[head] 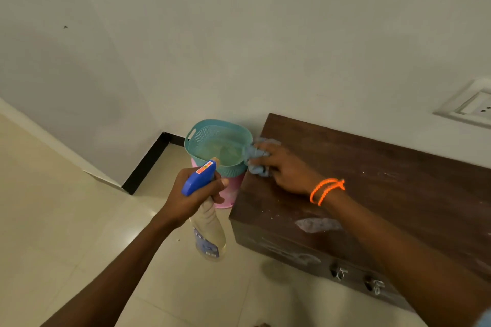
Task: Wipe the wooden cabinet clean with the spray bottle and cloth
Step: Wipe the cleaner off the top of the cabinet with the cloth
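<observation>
The dark wooden cabinet (385,180) stands against the wall on the right, its top speckled with dust and a pale smear near the front edge. My right hand (289,170), with orange thread bands on the wrist, presses a crumpled blue cloth (256,160) onto the cabinet's left edge. My left hand (194,194) holds a spray bottle (210,228) by its neck, left of the cabinet and above the floor. The bottle has a blue trigger head and a clear body with pale liquid.
A teal perforated basket (196,151) sits on a pink container (233,191) in the corner, touching the cabinet's left side. A wall socket (473,109) is above the cabinet at right. Beige floor tiles (66,220) spread to the left. Two knobs with keys (353,277) are on the cabinet front.
</observation>
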